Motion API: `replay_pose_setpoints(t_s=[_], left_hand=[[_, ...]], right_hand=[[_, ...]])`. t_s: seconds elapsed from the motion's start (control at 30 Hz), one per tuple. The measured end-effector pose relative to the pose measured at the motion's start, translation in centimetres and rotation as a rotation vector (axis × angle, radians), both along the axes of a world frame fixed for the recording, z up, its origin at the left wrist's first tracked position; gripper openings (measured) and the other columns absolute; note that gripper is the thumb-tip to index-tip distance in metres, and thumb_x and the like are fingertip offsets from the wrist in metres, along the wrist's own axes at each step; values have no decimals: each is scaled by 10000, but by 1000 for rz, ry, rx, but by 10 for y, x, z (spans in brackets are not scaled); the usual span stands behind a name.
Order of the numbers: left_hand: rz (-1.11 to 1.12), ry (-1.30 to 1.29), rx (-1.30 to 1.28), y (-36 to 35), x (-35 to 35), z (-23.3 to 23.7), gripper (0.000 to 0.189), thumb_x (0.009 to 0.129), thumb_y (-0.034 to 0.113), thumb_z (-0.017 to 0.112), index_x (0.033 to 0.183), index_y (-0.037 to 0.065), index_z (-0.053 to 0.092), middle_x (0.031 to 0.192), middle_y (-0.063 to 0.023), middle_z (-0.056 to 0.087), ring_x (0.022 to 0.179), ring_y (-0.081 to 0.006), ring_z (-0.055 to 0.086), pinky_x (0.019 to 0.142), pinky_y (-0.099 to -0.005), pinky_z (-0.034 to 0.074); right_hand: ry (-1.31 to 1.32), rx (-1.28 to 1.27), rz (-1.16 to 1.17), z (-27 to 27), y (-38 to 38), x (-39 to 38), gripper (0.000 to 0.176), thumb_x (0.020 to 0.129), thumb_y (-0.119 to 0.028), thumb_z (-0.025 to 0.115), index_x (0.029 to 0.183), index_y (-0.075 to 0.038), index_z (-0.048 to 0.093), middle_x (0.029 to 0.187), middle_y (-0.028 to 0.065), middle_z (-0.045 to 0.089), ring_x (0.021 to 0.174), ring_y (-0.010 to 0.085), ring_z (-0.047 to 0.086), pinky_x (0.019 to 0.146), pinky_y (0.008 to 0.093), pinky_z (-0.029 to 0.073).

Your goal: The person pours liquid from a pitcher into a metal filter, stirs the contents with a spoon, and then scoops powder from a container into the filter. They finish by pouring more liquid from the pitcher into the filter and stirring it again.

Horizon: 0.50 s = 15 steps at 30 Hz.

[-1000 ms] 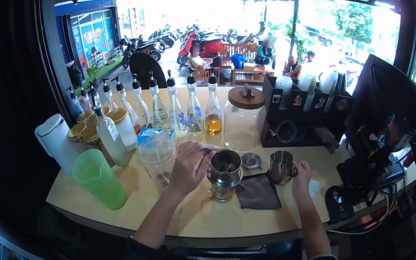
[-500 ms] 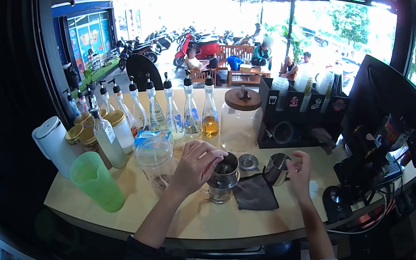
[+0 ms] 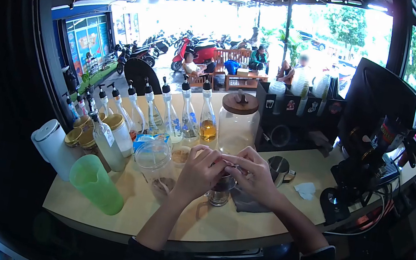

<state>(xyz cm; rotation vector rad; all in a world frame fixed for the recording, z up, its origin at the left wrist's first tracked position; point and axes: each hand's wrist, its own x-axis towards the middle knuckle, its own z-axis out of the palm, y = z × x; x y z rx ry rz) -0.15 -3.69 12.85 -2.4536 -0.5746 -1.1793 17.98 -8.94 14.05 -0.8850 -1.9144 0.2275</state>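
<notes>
Left hand (image 3: 201,172) and right hand (image 3: 255,178) meet atop the filter (image 3: 220,184) on the counter (image 3: 258,225); their grip cannot be told. Even, straight-down pressure should keep it from tipping.

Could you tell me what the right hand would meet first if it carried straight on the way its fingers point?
Probably the left hand: the right hand points leftward at it, close above the metal filter cup.

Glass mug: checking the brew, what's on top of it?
A metal filter sits on the glass mug; left hand and right hand cover its top, so its inside is hidden.
</notes>
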Motion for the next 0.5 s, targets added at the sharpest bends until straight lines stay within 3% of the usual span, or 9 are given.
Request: replay_pose_setpoints(t_s=[0.1,0.23,0.3,0.47,0.5], left_hand=[[-6,-12,-30,-1,0,0,171,766,142,665,919,78,624,919,-34,550,918,-210,559,892,-408,393],[-26,-44,-73,-4,2,3,177,780,156,667,931,75,621,922,-30,550,910,-207,559,899,-418,381],[-61,-84,-152,-3,1,1,200,776,185,682,930,73,620,926,-31,551,914,-216,558,900,-419,380],[-76,-181,-374,1,-4,-6,387,735,326,750,998,79,610,940,-53,552,945,-257,557,912,-416,376],[-61,-185,-417,2,-5,-7,525,695,383,777,1075,78,581,970,-68,558,981,-276,555,930,-416,372]], right_hand=[[28,77,6,-3,3,-4,310,830,-51,664,1136,-97,670,819,33,528,655,97,491,559,238,410],[26,122,-2,0,3,-5,281,816,-23,663,1091,-79,678,790,47,540,633,117,512,553,248,419],[-17,167,6,2,2,-3,177,836,-31,615,1011,-49,640,826,91,531,677,241,569,611,336,467],[-68,182,-10,2,-1,2,139,839,-9,584,977,-24,583,838,115,542,722,299,593,621,370,475],[-93,191,-23,2,-1,3,140,841,-5,575,981,-21,567,840,119,542,731,309,597,623,377,476]])
